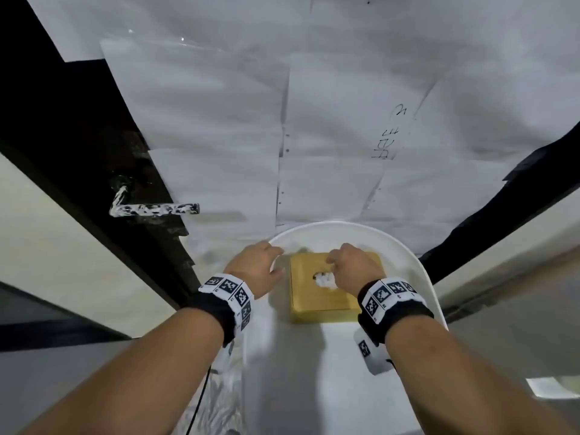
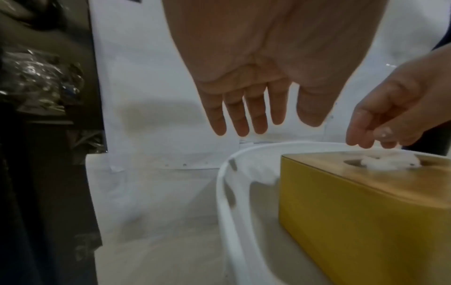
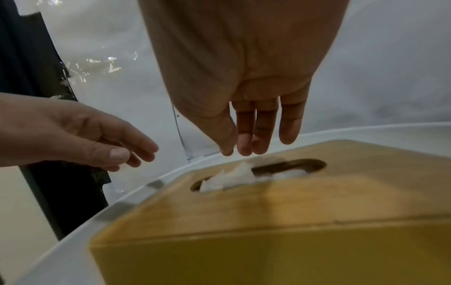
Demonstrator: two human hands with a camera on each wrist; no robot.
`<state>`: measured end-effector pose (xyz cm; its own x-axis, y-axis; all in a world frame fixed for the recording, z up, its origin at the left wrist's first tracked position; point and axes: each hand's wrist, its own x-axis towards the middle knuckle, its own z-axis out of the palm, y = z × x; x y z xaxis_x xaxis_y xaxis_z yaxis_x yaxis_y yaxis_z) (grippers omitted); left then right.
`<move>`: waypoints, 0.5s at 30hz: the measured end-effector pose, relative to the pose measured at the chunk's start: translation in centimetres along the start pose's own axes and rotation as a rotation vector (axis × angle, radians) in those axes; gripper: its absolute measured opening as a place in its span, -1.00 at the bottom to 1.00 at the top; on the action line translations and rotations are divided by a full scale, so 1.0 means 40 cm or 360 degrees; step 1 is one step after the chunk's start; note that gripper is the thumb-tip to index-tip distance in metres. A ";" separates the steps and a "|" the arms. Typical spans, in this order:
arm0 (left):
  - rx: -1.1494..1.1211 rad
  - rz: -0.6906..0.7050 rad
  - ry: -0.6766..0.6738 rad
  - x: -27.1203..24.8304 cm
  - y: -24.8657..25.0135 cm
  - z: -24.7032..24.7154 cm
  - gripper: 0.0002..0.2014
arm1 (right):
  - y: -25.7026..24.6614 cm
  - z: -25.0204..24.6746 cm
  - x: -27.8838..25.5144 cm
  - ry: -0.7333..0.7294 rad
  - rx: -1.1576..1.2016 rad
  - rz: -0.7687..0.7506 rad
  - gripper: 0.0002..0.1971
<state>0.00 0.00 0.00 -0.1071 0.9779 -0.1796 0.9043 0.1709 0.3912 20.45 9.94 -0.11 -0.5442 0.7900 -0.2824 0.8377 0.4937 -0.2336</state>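
Note:
A yellow tissue box (image 1: 320,301) with a wooden lid stands in a white tray (image 1: 419,268). A white tissue (image 1: 324,279) pokes out of the oval slot in the lid. My right hand (image 1: 332,262) hovers over the slot, and in the right wrist view its fingertips (image 3: 245,150) hang just above the tissue (image 3: 234,177) and hold nothing. My left hand (image 1: 276,262) floats over the tray's left rim beside the box, fingers straight and spread (image 2: 244,123); it is empty. The left wrist view shows the box (image 2: 354,212) inside the tray rim (image 2: 224,192).
White paper sheets (image 1: 314,120) cover the surface beyond the tray. A black door with a paint-spattered lever handle (image 1: 150,209) stands to the left. A thin black cable (image 1: 201,397) hangs below my left wrist.

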 end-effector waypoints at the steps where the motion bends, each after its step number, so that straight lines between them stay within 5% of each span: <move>1: -0.0015 0.0006 -0.0063 0.003 0.006 0.016 -0.48 | 0.009 0.004 -0.001 -0.0037 -0.0005 0.0008 -0.69; 6: 0.0085 0.0142 -0.0278 0.018 0.041 0.092 -0.34 | 0.053 0.040 -0.011 -0.0061 0.0063 -0.0044 -0.73; 15: 0.0171 0.0133 -0.0361 0.039 0.043 0.108 -0.26 | 0.046 0.045 -0.028 -0.0165 0.0060 -0.0056 -0.86</move>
<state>3.19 1.31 -3.51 0.0543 0.9340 -0.3532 0.9460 0.0650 0.3175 22.52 9.30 -1.91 -0.5764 0.7299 -0.3675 0.8169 0.5046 -0.2793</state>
